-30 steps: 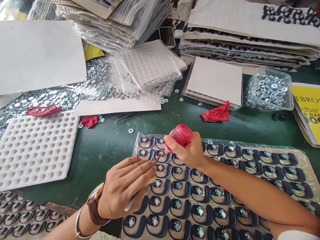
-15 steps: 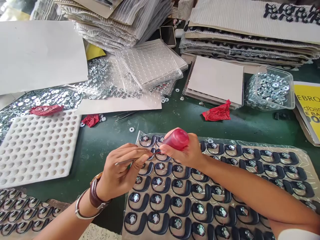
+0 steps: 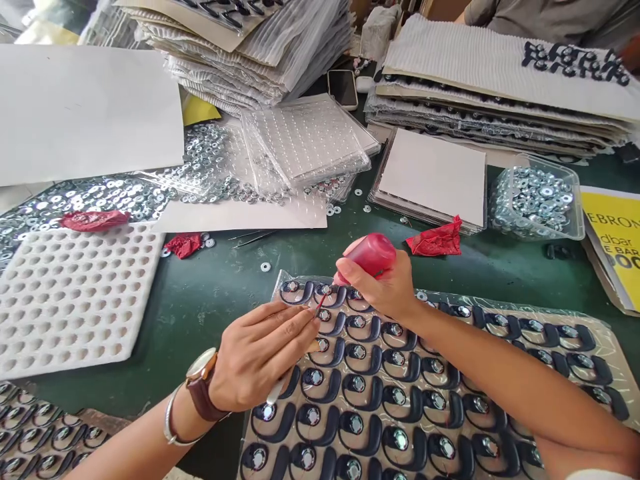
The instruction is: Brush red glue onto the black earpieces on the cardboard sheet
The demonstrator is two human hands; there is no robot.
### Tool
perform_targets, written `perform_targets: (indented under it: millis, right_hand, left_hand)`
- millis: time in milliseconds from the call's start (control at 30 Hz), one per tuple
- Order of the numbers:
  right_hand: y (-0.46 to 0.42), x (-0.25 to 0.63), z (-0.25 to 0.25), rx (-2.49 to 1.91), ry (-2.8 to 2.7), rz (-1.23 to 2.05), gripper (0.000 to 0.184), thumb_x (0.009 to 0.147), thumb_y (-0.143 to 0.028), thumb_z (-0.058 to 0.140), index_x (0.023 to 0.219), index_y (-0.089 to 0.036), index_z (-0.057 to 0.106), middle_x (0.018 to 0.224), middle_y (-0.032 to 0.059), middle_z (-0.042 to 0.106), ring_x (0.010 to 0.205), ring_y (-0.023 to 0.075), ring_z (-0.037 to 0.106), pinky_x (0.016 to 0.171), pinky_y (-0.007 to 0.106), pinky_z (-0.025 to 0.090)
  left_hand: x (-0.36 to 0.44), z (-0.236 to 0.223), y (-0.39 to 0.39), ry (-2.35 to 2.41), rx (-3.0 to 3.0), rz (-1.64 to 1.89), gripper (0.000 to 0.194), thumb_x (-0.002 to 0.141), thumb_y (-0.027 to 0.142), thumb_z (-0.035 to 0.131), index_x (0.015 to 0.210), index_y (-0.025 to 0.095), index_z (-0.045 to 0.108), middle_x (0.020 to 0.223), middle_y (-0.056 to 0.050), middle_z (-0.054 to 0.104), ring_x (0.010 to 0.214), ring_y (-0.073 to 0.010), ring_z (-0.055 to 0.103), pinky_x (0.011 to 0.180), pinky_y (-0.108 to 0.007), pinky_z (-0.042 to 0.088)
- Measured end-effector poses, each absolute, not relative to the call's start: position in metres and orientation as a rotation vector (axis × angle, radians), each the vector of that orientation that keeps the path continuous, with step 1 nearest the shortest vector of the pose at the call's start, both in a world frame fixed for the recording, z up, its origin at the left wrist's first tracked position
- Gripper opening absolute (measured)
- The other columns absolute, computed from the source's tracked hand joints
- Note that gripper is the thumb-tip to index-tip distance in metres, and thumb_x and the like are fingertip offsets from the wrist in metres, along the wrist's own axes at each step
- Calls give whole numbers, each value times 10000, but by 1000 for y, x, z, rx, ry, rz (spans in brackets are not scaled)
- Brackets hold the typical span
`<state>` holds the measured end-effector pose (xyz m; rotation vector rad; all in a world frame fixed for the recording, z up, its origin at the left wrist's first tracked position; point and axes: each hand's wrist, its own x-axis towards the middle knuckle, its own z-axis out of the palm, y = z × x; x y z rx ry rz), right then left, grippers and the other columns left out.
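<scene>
My right hand grips a red squeeze bottle, tilted with its nozzle pointing down and left. In my left hand is a slim metal tool, which looks like tweezers; its tip is red and the fingers hide most of its middle. Both tips meet near a round silver speaker in the back row of black ear-hook earphone parts. These parts lie in rows on a brown sheet under clear plastic. My left palm hovers over or rests on the left-hand rows; which, I cannot tell.
A white dimpled tray lies left, beside heaped metal washers. Clear plastic trays, a washer-filled box and red scraps lie behind. Tall stacks of packed sheets stand at the back, with another person beyond.
The red bottle and my right hand have moved slightly right and up. My left hand has turned palm-down and shifted right, the tool's tip now pointing up. The view has tilted up slightly.
</scene>
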<state>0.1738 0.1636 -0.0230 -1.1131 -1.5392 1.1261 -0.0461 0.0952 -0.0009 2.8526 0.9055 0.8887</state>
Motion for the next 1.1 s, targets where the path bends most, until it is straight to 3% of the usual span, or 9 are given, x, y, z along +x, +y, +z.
perform_targets:
  millis: [300, 533, 1100]
  right_hand:
    - [163, 170, -40, -1067, -1537, 1246, 278, 845, -465, 702, 804, -201, 628, 660, 6, 701, 614, 159, 667, 636, 287, 553]
    - [164, 168, -40, -1111, -1622, 1148, 315, 833, -511, 699, 816, -199, 658, 638, 2, 696, 611, 157, 658, 625, 277, 542]
    - [164, 170, -37, -1180, -1568, 1058, 313, 868, -496, 664, 789, -194, 649, 630, 4, 682, 598, 155, 650, 642, 288, 534]
  left_hand:
    - [-38, -8, 93, 876, 3056, 833, 245, 964, 144, 477, 1038, 67, 698, 1027, -107, 751, 965, -224, 721, 893, -351, 578]
    - [-39, -17, 85, 895, 3062, 816, 267, 971, 142, 467, 1102, 51, 681, 1113, -139, 714, 1066, -244, 684, 994, -374, 535]
    - [-38, -3, 93, 868, 3067, 741, 341, 992, 135, 371, 1067, 63, 696, 1044, -118, 741, 983, -213, 715, 986, -345, 544]
